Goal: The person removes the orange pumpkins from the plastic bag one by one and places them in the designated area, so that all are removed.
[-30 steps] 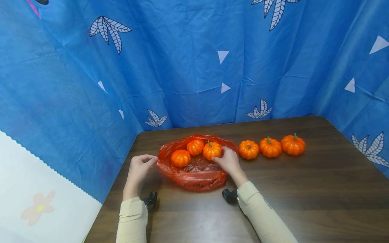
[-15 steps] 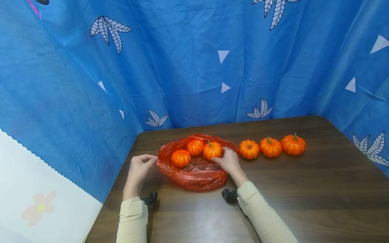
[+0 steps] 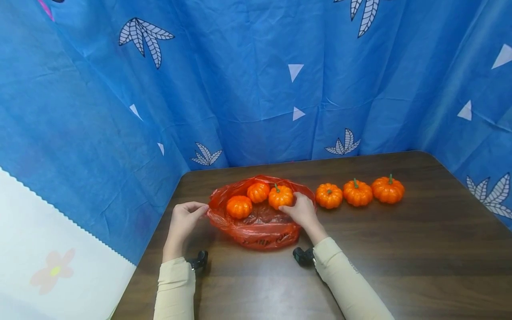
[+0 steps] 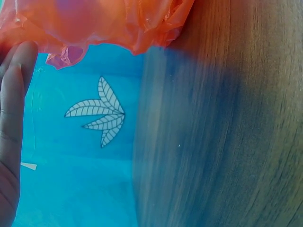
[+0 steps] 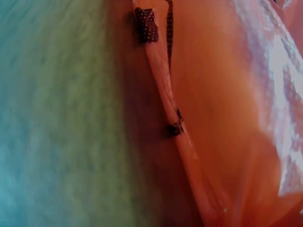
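Note:
A red plastic bag (image 3: 264,235) lies spread open on the table, with two small orange pumpkins, a left one (image 3: 239,207) and a back one (image 3: 258,192), inside. My left hand (image 3: 185,224) pinches the bag's left rim between thumb and fingertips; the left wrist view shows its fingers (image 4: 12,104) up against the red plastic (image 4: 94,21). Over the right part of the opening, my right hand (image 3: 301,212) grips a third pumpkin (image 3: 280,197) with a green stem, thumb in front and fingers at its right side. Red plastic (image 5: 213,94) fills much of the right wrist view, hiding that hand.
Right of the bag, three more pumpkins stand in a row: a near one (image 3: 329,196), a middle one (image 3: 358,193) and a far one (image 3: 388,190). A blue curtain (image 3: 248,89) hangs behind the brown table (image 3: 400,258). White cloth (image 3: 52,240) lies at the left.
Both hands, the bag and the pumpkins keep their places relative to each other. The whole head view has shifted very slightly.

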A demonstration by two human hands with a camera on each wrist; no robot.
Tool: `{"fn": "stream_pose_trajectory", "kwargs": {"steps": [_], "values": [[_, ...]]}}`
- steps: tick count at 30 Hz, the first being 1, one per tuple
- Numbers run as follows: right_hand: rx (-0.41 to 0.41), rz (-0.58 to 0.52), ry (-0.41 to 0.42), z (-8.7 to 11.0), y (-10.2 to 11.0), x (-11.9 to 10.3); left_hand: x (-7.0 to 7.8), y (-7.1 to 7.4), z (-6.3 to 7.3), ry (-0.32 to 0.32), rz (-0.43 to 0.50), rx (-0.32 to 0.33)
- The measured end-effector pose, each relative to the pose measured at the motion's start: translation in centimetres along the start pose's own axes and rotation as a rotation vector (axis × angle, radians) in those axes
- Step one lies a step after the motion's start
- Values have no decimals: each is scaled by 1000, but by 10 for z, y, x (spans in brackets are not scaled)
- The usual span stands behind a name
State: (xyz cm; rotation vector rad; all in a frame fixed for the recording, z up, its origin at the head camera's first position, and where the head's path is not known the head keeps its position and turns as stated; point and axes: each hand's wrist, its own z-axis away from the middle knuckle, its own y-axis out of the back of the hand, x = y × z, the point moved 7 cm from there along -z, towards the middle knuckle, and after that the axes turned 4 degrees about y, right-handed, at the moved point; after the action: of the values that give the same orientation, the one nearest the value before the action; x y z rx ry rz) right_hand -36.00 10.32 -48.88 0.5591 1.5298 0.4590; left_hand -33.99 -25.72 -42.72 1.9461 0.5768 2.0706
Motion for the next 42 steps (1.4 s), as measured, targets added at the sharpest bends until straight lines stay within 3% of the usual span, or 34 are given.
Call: {"fn": "stream_pose_trajectory", "kwargs": {"steps": [30,42], "values": [[-4,-30,-21,1,1,3,0,-1,1,-22,14,16],[-25,-54,-23,1,4,6,-3,-1,1,5,17,12]]}}
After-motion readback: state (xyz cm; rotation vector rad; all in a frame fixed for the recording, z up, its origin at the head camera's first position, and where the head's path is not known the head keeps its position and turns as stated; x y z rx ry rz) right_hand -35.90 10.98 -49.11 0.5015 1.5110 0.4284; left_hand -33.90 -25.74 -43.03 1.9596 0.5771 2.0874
